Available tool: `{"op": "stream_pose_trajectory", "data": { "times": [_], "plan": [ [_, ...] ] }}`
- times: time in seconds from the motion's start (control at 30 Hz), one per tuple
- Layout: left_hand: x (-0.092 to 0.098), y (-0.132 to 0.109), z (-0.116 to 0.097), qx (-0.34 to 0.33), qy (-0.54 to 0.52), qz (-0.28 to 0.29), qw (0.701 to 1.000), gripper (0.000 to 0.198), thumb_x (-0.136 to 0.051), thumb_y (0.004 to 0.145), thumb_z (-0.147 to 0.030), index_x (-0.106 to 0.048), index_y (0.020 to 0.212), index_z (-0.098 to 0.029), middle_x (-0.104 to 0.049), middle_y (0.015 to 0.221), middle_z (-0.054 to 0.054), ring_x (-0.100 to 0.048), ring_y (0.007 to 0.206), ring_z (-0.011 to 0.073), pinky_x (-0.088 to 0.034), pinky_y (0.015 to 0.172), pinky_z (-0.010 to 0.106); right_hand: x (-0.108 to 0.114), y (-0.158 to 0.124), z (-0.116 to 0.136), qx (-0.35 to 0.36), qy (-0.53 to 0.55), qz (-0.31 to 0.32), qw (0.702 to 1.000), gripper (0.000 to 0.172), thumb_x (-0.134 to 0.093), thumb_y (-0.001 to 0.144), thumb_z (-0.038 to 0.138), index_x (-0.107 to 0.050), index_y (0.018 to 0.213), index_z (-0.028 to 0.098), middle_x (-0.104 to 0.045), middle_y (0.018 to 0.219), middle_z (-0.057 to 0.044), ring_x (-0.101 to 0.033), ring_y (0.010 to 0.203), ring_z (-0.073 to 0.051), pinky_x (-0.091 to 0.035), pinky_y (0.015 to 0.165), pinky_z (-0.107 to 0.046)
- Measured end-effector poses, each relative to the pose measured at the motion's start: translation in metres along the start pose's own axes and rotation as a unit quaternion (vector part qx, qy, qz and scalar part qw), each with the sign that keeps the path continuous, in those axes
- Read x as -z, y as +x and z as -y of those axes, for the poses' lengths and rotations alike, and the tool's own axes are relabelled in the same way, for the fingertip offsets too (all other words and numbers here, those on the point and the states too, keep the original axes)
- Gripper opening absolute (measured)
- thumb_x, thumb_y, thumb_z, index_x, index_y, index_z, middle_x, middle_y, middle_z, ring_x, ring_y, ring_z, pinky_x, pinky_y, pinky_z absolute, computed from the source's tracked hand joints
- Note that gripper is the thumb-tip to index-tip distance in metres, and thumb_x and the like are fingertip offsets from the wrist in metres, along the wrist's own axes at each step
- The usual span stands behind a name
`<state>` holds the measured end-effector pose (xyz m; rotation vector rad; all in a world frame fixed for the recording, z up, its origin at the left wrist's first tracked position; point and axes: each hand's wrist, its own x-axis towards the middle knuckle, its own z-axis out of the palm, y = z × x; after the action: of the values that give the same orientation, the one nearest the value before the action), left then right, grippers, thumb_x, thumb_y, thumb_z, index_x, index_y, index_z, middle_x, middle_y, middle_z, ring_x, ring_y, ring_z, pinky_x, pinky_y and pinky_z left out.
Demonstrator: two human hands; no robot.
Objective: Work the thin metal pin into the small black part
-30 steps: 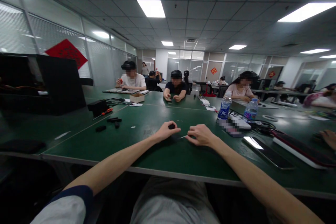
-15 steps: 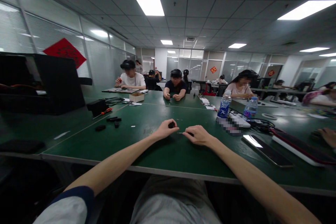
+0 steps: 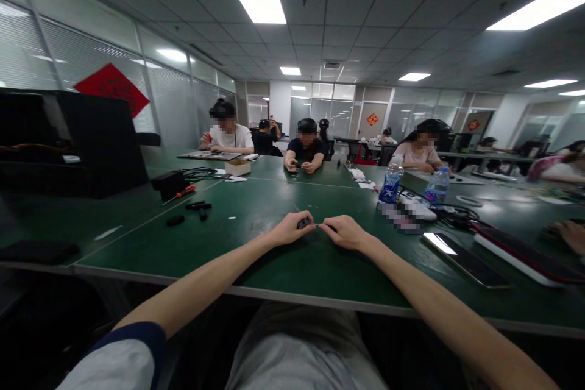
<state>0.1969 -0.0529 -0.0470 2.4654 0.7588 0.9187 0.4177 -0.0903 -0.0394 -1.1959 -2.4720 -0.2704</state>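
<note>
Head cam, only view: my L hand (image 3: 289,229) & R hand (image 3: 346,232) have come in closer vs a sec ago, now just apart at the middle of the green workbench (image 3: 256,259), both lifted a bit off the top. L fingers curl narrow around a small black part (image 3: 303,223), its end poking out past the fingertips, so that one's held. Thin metal pin (image 3: 317,225) sits in the gap, its tip near the black part, not clear if touching. R fingertips (image 3: 329,226) are pinched narrow at the pin's other end, but too small to tell if they've really got it. Pin & part now nearly lined up, closer than before. Left along the bench: black oval piece (image 3: 175,220), small black bits (image 3: 198,206), red-handled screwdriver (image 3: 185,191), black box unit (image 3: 167,186) w/ cables (image 3: 196,175). Right side: 2 water bottles (image 3: 391,183), pixelated white item (image 3: 402,217), phone (image 3: 464,259), red-edged black case (image 3: 516,254). Far right a co-worker's hand (image 3: 571,234). Across the bench, 3 co-workers (image 3: 307,149) sit working w/ their hands, cardboard box (image 3: 237,167) nearby.
</note>
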Motion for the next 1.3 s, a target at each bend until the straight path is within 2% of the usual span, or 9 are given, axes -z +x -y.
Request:
{"op": "stream_pose_trajectory", "data": {
  "times": [0.3, 0.73, 0.97, 1.3],
  "plan": [
    [0.0, 0.0, 0.001, -0.037, 0.003, -0.005, 0.999, 0.031, -0.049, 0.084, -0.045, -0.061, 0.094, -0.018, -0.061, 0.081, 0.003, -0.054, 0.071, 0.0143, -0.039, 0.065, 0.023, -0.002, 0.001, -0.002, -0.008, 0.019, 0.007, 1.0, 0.034, -0.038, 0.095, 0.04, -0.063, 0.082, 0.02, -0.065, 0.076, -0.005, -0.058, 0.07, -0.016, -0.033, 0.065, -0.025],
    [-0.002, 0.001, 0.008, -0.035, 0.045, 0.002, 0.998, 0.033, -0.048, 0.085, -0.047, -0.061, 0.091, -0.017, -0.061, 0.077, 0.002, -0.053, 0.068, 0.0143, -0.037, 0.062, 0.023, -0.003, 0.0, -0.003, -0.016, -0.009, 0.001, 1.0, 0.036, -0.037, 0.095, 0.042, -0.064, 0.084, 0.021, -0.066, 0.078, -0.004, -0.06, 0.073, -0.016, -0.035, 0.067, -0.025],
    [-0.006, 0.002, 0.015, -0.035, 0.11, 0.02, 0.993, 0.031, -0.045, 0.087, -0.046, -0.057, 0.091, -0.017, -0.06, 0.075, 0.002, -0.054, 0.066, 0.0142, -0.036, 0.059, 0.022, -0.001, 0.001, 0.001, -0.034, -0.054, 0.033, 0.997, 0.041, -0.032, 0.095, 0.045, -0.065, 0.087, 0.021, -0.067, 0.08, -0.004, -0.061, 0.076, -0.016, -0.036, 0.069, -0.024],
    [-0.012, 0.0, 0.02, -0.009, 0.225, 0.062, 0.972, 0.029, -0.039, 0.089, -0.046, -0.051, 0.097, -0.021, -0.064, 0.082, 0.005, -0.06, 0.075, 0.0203, -0.037, 0.061, 0.026, -0.008, -0.001, 0.013, -0.068, -0.109, 0.055, 0.99, 0.048, -0.026, 0.095, 0.049, -0.065, 0.086, 0.022, -0.067, 0.081, -0.005, -0.061, 0.075, -0.018, -0.037, 0.067, -0.025]
  ]
}}
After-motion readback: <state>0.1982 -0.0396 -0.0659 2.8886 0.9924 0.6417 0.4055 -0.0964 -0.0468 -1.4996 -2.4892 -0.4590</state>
